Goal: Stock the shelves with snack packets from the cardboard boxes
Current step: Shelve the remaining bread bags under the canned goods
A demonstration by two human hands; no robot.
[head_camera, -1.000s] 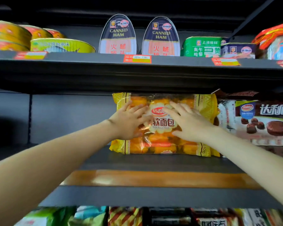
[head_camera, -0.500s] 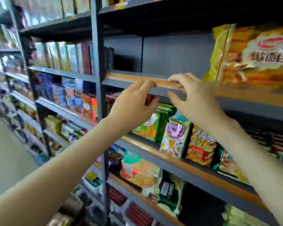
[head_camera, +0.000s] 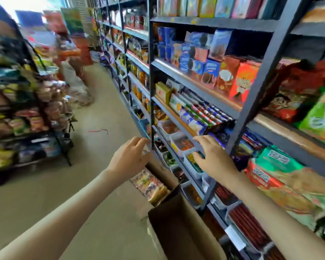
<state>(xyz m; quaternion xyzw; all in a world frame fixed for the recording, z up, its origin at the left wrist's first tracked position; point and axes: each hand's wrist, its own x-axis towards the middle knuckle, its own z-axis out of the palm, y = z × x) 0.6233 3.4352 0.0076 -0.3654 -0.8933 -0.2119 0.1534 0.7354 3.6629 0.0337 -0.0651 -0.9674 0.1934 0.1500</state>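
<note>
My left hand (head_camera: 129, 159) and my right hand (head_camera: 214, 156) hang empty in the air with loosely spread fingers, low in front of the grey shelving (head_camera: 251, 87). Below them on the floor stands an open cardboard box (head_camera: 178, 228) with its flaps up. Yellow snack packets (head_camera: 150, 184) lie inside the box at its far end, just under my left hand. Neither hand touches the box or the packets. The view is blurred by head motion.
The shelves on the right carry biscuit boxes (head_camera: 197, 59), chocolate bars (head_camera: 201, 113), small white bins (head_camera: 178, 143) and bagged snacks (head_camera: 281, 169). A wire rack of packets (head_camera: 24, 109) stands on the left. A beige floor aisle (head_camera: 94, 124) runs between them.
My hands left the yellow bread packet on the upper shelf and dropped down. My view swung left and down, from the shelf to the aisle and the cardboard box.
</note>
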